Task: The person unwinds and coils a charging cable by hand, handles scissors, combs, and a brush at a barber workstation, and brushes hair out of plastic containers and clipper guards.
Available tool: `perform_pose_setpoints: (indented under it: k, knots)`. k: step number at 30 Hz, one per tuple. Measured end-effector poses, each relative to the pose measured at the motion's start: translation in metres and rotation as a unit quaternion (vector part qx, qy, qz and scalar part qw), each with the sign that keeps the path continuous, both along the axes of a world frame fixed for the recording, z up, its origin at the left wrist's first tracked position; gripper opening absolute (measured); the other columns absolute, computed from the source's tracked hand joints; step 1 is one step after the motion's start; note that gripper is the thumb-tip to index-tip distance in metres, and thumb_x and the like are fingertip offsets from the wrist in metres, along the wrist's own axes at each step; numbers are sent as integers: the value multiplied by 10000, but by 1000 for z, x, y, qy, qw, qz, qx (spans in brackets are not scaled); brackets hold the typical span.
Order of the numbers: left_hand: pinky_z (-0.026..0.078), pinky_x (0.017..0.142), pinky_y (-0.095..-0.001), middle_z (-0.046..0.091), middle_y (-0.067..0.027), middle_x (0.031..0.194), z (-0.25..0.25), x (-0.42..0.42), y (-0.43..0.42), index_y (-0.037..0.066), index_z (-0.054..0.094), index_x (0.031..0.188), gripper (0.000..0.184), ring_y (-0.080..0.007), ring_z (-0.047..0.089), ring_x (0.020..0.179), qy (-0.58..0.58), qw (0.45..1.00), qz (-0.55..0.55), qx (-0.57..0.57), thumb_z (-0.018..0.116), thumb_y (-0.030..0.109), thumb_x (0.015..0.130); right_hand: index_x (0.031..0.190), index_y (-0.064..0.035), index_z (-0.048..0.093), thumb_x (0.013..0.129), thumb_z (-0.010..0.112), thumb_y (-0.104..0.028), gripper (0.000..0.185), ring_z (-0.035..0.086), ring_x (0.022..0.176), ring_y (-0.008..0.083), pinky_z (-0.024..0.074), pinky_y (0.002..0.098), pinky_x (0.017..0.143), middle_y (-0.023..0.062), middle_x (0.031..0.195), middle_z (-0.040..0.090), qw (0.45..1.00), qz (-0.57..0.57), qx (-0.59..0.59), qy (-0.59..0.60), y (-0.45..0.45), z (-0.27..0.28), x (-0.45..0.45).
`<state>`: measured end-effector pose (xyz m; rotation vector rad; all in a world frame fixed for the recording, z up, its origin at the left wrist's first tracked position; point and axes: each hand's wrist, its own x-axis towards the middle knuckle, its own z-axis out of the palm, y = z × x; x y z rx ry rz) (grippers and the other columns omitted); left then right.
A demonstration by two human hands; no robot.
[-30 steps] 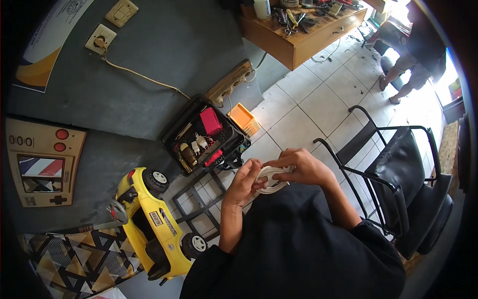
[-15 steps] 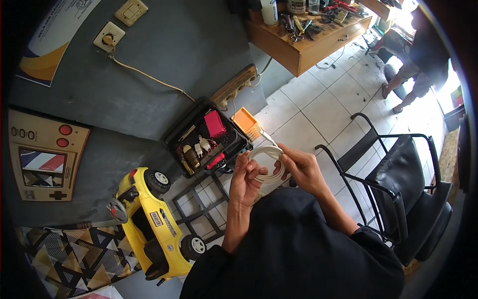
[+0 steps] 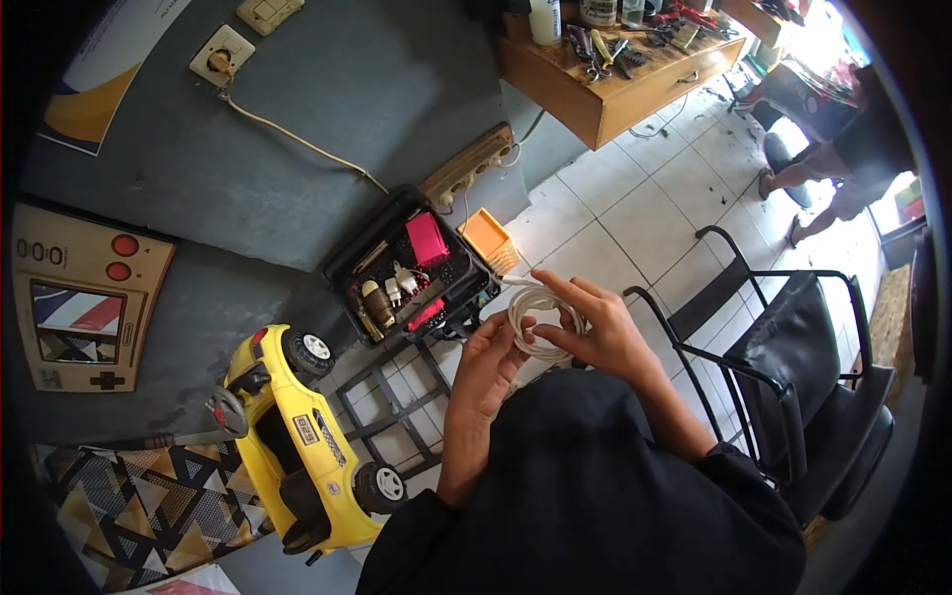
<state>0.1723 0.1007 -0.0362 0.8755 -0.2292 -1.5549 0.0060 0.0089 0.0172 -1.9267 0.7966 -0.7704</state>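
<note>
The cable is wound into a ring and sits in the air between both hands, in front of a dark shirt. The left grip pinches its near left side. The right grip pinches the other side, thumb inside the ring, forefinger stretched along its top. One white end pokes out past that forefinger.

Ahead of the left grip is a black bin holding a pink box, white plugs and small tools, with an orange basket beside it. A socket strip is behind them, along the foot of a grey wall. Left of the left grip stands a yellow toy car.

Under and beyond the right grip runs a floor of pale tiles, dark scraps scattered at its far end. A black chair stands to the right. Farther ahead, a wooden tabletop carries scissors, combs and bottles. Beyond the chair, near a bright opening, a person stands, partly cut off by the view's edge.
</note>
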Motion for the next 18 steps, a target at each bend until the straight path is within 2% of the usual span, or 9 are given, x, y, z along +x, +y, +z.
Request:
perform_pose_setpoints:
  k: [1,3,6,8,12,13,15,18]
  knots:
    - [485,881,-287,613,-75,1047,1,-1,1,22,522,1192,282,-128,596,921,1,1000,0,1,539,148,940,1249,-92,567,712,767,-200,583,532,616,181,445,313,586,87,740,565,1000,-9,-13,7,1,-1,2]
    - [482,867,-278,609,-59,1034,10,-3,5,25,563,1144,238,-118,587,908,-75,997,0,-2,504,164,960,1242,-94,573,709,769,-201,578,523,597,176,438,313,568,77,713,548,999,-17,-26,14,4,0,6]
    - [482,823,-269,604,-51,1006,18,-13,4,13,565,1124,267,-119,583,888,-84,995,46,30,488,218,971,1230,-85,577,740,749,-198,531,524,599,207,429,341,568,84,670,507,999,-6,-35,32,7,2,10]
    - [482,801,-269,602,-52,998,28,-16,0,5,568,1102,289,-119,581,882,-67,996,48,22,480,248,974,1214,-91,589,742,748,-207,511,492,558,186,417,333,544,75,649,487,997,-3,-72,13,6,-8,13]
    - [478,746,-263,599,-55,968,25,-22,-6,-10,572,1043,344,-118,575,866,-79,991,99,36,466,310,975,1211,-98,591,750,743,-218,500,461,524,174,406,330,523,69,632,471,997,-49,-50,8,17,-13,17]
    - [478,715,-251,606,-56,941,31,-23,-6,-1,580,1040,351,-117,581,838,-27,991,113,59,465,325,976,1214,-100,590,756,739,-213,495,447,517,172,402,331,517,65,625,464,998,-47,-45,1,19,-10,16]
    - [478,696,-246,608,-54,927,37,-20,-7,2,581,1047,346,-110,583,822,-30,993,94,69,477,323,972,1217,-101,588,762,735,-208,489,433,509,171,397,333,511,62,619,457,998,-47,-37,-5,24,-10,16]
    - [473,662,-234,611,-47,898,29,-13,-3,1,582,1053,330,-92,576,771,-52,995,56,57,501,308,962,1178,-78,600,787,712,-177,419,489,527,173,420,324,523,78,655,513,999,-47,-24,-12,25,-16,18]
